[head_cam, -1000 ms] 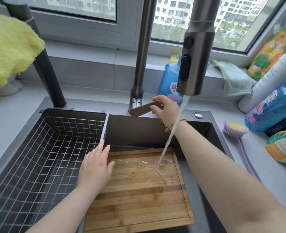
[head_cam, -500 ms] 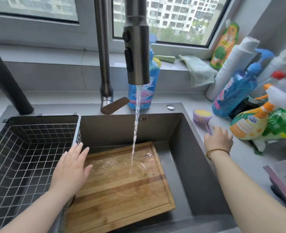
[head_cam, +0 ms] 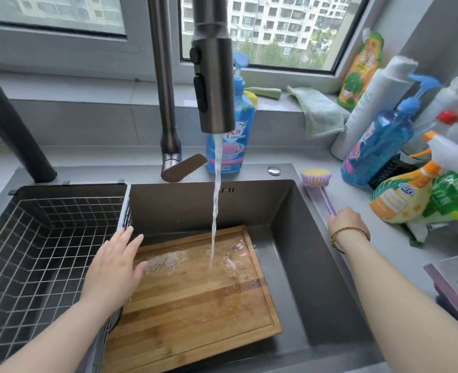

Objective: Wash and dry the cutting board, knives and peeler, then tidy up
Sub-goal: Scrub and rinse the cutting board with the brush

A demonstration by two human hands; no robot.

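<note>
A wooden cutting board (head_cam: 195, 300) lies tilted in the dark sink (head_cam: 303, 265), and water from the tap head (head_cam: 214, 84) runs onto its upper part. My left hand (head_cam: 112, 270) rests flat with straight fingers on the board's left edge, beside the wire basket. My right hand (head_cam: 346, 224) grips the purple handle of a dish brush (head_cam: 316, 177) that lies on the counter at the sink's right rim; its yellow bristle head points away from me. No knives or peeler are in view.
A wire drying basket (head_cam: 47, 251) fills the sink's left side. A blue soap bottle (head_cam: 232, 141) stands behind the tap. Several spray and detergent bottles (head_cam: 400, 195) crowd the right counter. A green cloth (head_cam: 319, 111) lies on the sill. The tap lever (head_cam: 185, 168) sticks out.
My right hand left the tap lever, moved right to the counter and took hold of the brush handle. Water now flows steadily over the board. My left hand stayed on the board.
</note>
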